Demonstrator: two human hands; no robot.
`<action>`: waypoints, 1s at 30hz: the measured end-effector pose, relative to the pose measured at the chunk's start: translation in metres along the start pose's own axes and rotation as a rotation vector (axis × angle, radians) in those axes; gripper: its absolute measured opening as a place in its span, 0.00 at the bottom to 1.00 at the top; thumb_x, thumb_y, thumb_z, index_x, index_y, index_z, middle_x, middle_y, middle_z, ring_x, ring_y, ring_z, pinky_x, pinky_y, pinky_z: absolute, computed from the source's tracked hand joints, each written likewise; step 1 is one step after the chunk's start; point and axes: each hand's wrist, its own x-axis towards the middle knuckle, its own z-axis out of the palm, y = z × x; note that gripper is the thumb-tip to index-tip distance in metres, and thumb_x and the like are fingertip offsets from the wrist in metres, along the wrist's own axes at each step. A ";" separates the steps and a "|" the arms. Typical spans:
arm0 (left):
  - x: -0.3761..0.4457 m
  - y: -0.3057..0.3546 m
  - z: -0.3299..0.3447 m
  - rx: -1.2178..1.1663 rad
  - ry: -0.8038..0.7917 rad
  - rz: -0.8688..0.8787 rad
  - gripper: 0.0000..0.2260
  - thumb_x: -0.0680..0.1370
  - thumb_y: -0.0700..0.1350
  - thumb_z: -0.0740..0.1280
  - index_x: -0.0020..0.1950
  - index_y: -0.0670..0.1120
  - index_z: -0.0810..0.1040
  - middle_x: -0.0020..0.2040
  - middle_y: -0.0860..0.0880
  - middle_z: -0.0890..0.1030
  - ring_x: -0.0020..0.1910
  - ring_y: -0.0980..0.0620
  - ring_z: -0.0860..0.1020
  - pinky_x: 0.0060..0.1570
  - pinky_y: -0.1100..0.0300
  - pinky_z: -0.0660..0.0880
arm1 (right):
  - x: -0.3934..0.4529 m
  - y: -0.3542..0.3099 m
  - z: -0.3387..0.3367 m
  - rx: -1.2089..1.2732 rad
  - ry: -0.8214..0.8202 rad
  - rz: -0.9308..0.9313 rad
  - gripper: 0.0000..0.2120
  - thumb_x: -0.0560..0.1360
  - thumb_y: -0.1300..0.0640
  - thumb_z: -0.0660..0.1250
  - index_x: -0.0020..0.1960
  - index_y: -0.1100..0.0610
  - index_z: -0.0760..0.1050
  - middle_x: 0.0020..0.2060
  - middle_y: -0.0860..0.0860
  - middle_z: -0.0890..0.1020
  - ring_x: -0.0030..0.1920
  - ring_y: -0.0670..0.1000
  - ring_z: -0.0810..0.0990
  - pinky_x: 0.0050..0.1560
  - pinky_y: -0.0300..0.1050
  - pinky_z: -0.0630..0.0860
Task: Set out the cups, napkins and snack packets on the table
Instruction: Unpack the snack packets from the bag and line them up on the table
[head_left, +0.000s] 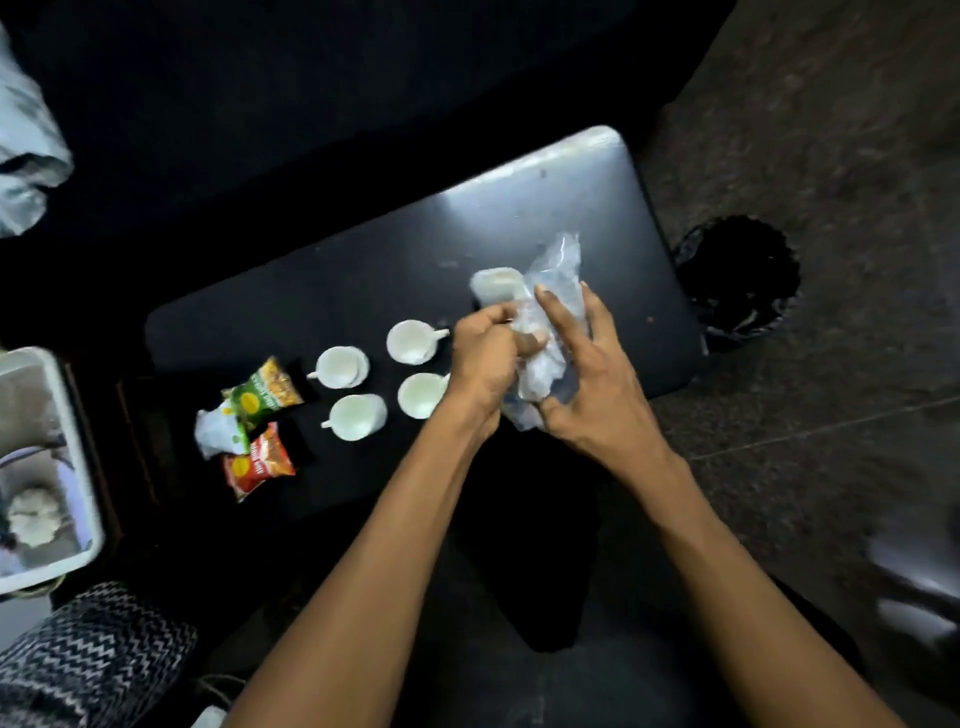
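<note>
Clear crinkled plastic pack (545, 312) in both hands.

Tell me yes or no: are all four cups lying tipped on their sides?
No. All four white cups stand upright on the dark table, open mouths facing up, while both hands work at a clear plastic packet.

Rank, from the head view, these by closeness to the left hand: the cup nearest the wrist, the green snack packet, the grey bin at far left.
From the left hand:
1. White cup, beside the wrist.
2. Green snack packet, past the cups, leftward.
3. Grey bin, off the table's left end.
</note>
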 end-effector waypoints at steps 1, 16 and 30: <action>0.003 0.001 0.024 0.030 -0.048 -0.017 0.12 0.74 0.29 0.68 0.57 0.33 0.80 0.49 0.36 0.84 0.47 0.39 0.83 0.49 0.49 0.81 | 0.003 0.015 -0.017 0.012 0.055 0.017 0.42 0.67 0.53 0.72 0.78 0.41 0.62 0.76 0.52 0.63 0.66 0.52 0.75 0.59 0.47 0.78; 0.130 -0.063 0.343 0.534 -0.377 -0.034 0.32 0.66 0.47 0.72 0.71 0.49 0.76 0.63 0.48 0.82 0.62 0.49 0.80 0.68 0.50 0.74 | 0.081 0.310 -0.179 0.040 0.465 0.563 0.07 0.68 0.62 0.73 0.46 0.60 0.86 0.39 0.59 0.85 0.41 0.58 0.84 0.42 0.55 0.79; 0.320 -0.151 0.380 0.853 -0.355 -0.080 0.25 0.76 0.44 0.71 0.73 0.47 0.74 0.69 0.47 0.78 0.67 0.49 0.75 0.67 0.56 0.70 | 0.184 0.499 -0.095 -0.207 0.185 0.709 0.26 0.77 0.67 0.64 0.74 0.58 0.67 0.68 0.61 0.66 0.60 0.66 0.75 0.60 0.56 0.75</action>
